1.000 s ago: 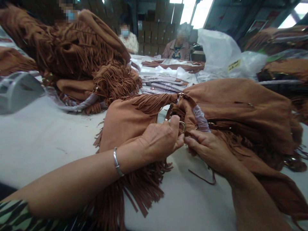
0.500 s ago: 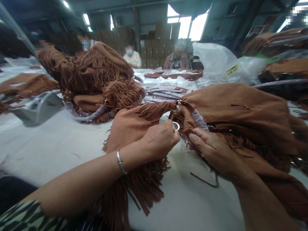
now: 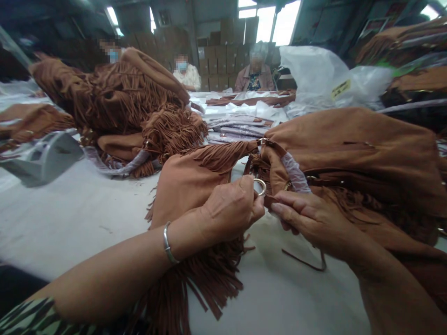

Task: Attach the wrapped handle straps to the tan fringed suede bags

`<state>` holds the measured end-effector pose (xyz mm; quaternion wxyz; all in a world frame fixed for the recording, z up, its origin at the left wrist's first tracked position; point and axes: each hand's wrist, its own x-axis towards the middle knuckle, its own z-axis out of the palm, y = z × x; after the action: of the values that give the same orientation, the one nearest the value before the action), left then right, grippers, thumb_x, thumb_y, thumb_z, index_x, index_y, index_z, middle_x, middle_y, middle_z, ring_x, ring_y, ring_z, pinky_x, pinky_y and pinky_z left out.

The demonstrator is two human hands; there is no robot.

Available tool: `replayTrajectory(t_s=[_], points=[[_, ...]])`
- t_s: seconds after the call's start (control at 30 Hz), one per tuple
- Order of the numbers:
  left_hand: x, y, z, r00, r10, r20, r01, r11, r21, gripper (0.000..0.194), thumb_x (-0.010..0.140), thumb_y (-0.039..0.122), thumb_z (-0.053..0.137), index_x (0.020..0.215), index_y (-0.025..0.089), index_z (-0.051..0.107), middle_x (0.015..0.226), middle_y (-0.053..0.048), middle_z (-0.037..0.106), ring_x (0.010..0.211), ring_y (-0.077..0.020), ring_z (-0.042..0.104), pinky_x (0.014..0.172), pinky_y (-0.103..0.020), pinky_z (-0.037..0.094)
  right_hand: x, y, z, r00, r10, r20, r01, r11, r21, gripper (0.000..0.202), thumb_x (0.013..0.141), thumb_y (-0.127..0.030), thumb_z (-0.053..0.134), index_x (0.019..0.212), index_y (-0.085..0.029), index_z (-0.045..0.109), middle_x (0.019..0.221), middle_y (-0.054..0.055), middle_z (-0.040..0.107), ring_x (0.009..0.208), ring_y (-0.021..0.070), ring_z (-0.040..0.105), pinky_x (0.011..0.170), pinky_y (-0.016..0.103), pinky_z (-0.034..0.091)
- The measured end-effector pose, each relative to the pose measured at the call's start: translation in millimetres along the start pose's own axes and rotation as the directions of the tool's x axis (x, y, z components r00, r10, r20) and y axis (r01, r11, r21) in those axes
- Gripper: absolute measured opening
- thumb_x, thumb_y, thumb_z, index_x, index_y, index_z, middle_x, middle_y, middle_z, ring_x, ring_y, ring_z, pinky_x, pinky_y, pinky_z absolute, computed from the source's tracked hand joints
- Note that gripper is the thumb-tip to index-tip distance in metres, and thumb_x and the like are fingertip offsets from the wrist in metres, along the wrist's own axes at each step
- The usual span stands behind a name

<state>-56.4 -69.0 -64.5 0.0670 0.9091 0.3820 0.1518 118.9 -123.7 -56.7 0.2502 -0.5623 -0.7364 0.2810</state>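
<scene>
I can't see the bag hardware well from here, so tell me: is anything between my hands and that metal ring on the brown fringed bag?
Nothing visible is in the way. The left hand already pinches the metal ring, and the right hand grips the strap beside it, on the fringed bag.

Dim hall, daylight blown out at rear windows (image 3: 275, 21) and ceiling lamps (image 3: 112, 15). Soft shadows under hands on pale tabletop (image 3: 63, 218). Wide-angle bending at edges; slight motion blur, far background soft.
</scene>
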Motion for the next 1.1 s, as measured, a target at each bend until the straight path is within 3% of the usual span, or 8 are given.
replayTrajectory(t_s=[0.2, 0.3, 0.4, 0.53, 0.7, 0.83, 0.93, 1.1], points=[[-4, 0, 3.0, 0.993, 0.094, -0.077, -0.085, 0.991, 0.107, 0.023, 0.091, 0.029, 0.032, 0.092, 0.012, 0.047, 0.08, -0.009, 0.062, 0.068, -0.0232, 0.062, 0.055, -0.032, 0.049, 3, 0, 2, 0.998, 0.01, -0.066, -0.015, 0.996, -0.084, 0.025, 0.087, -0.034, 0.051, 0.069, -0.019, 0.06, 0.063, 0.002, 0.058, 0.056, 0.0144, 0.051, 0.051, 0.026, 0.034], [-8, -1, 5.3, 0.978, 0.147, -0.15, -0.133, 0.986, 0.098, 0.022, 0.091, 0.03, 0.032, 0.091, 0.013, 0.047, 0.078, -0.007, 0.062, 0.066, -0.0211, 0.061, 0.054, -0.03, 0.049, 2, 1, 1, 0.969, 0.155, -0.194, -0.128, 0.981, 0.147, 0.027, 0.085, -0.04, 0.056, 0.069, -0.019, 0.058, 0.056, -0.001, 0.052, 0.048, 0.0118, 0.045, 0.045, 0.025, 0.031], [-11, 0, 6.7, 0.97, 0.169, -0.175, -0.159, 0.985, 0.069, 0.021, 0.091, 0.031, 0.035, 0.09, 0.014, 0.048, 0.075, -0.005, 0.061, 0.066, -0.0196, 0.061, 0.054, -0.029, 0.049, 0, 0, 1, 0.926, 0.299, -0.232, -0.17, 0.876, 0.451, 0.032, 0.079, -0.048, 0.064, 0.068, -0.018, 0.056, 0.047, -0.004, 0.046, 0.04, 0.009, 0.036, 0.039, 0.023, 0.025], [-13, 3, 6.2, 0.968, 0.178, -0.176, -0.173, 0.984, 0.039, 0.019, 0.089, 0.028, 0.038, 0.091, 0.013, 0.05, 0.076, -0.006, 0.062, 0.068, -0.0195, 0.062, 0.059, -0.03, 0.052, 0, -8, 5, 0.946, 0.28, -0.163, -0.161, 0.844, 0.512, 0.035, 0.072, -0.048, 0.071, 0.064, -0.017, 0.056, 0.046, -0.004, 0.046, 0.04, 0.0075, 0.036, 0.037, 0.022, 0.024], [-12, 2, 5.3, 0.966, 0.158, -0.205, -0.151, 0.987, 0.047, 0.024, 0.092, 0.031, 0.037, 0.101, 0.012, 0.048, 0.084, -0.009, 0.064, 0.073, -0.0199, 0.063, 0.062, -0.031, 0.053, 4, -13, 14, 0.956, 0.214, -0.203, -0.08, 0.852, 0.518, 0.028, 0.075, -0.043, 0.067, 0.072, -0.017, 0.057, 0.053, -0.003, 0.051, 0.044, 0.0092, 0.043, 0.041, 0.022, 0.033], [-12, -1, 6.9, 0.968, 0.194, -0.157, -0.191, 0.981, 0.031, 0.027, 0.092, 0.032, 0.036, 0.106, 0.011, 0.047, 0.091, -0.011, 0.064, 0.077, -0.02, 0.064, 0.065, -0.032, 0.054, 5, -12, 17, 0.946, 0.153, -0.284, -0.044, 0.934, 0.355, 0.019, 0.08, -0.035, 0.058, 0.077, -0.016, 0.058, 0.053, -0.003, 0.051, 0.044, 0.0098, 0.043, 0.041, 0.022, 0.032], [-12, -1, 6.5, 0.969, 0.235, -0.074, -0.237, 0.971, -0.012, 0.034, 0.091, 0.033, 0.038, 0.115, 0.009, 0.044, 0.094, -0.012, 0.065, 0.079, -0.021, 0.065, 0.067, -0.033, 0.054, 3, -10, 11, 0.959, 0.108, -0.261, -0.046, 0.971, 0.235, 0.015, 0.078, -0.028, 0.056, 0.068, -0.017, 0.057, 0.05, -0.003, 0.046, 0.043, 0.0086, 0.039, 0.041, 0.022, 0.028], [-14, 3, -1.3, 0.955, 0.292, 0.054, -0.29, 0.956, -0.047, 0.042, 0.09, 0.033, 0.039, 0.124, 0.007, 0.04, 0.093, -0.01, 0.065, 0.077, -0.0213, 0.064, 0.064, -0.033, 0.052, -5, -6, 1, 0.973, 0.168, -0.16, -0.103, 0.931, 0.351, 0.015, 0.072, -0.027, 0.06, 0.063, -0.016, 0.056, 0.051, -0.004, 0.042, 0.043, 0.007, 0.034, 0.04, 0.021, 0.024]])
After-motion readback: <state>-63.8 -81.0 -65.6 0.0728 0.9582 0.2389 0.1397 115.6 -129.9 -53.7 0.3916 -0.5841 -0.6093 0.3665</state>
